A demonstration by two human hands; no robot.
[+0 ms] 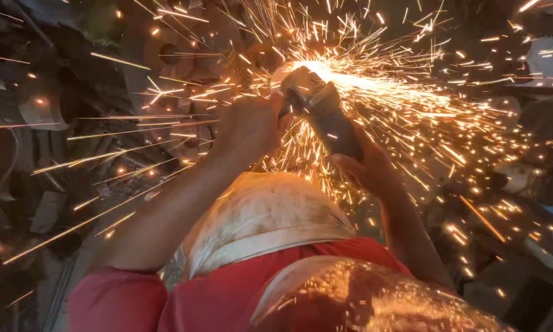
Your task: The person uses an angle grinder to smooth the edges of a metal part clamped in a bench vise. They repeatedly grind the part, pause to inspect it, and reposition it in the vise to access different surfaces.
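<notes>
Two hands grip one dark grey handheld angle grinder (322, 107) held out in front of the body. The left hand (249, 126) is clenched around its head end beside the guard; the right hand (369, 166) is wrapped around the rear of its body. Bright orange sparks (381, 86) fan outward from the wheel, so grinding looks to be under way. The piece being ground is hidden by glare. A dirty white cloth (264, 215) lies over the red garment (227, 295). Keeping on likely calls for firm, even pressure.
</notes>
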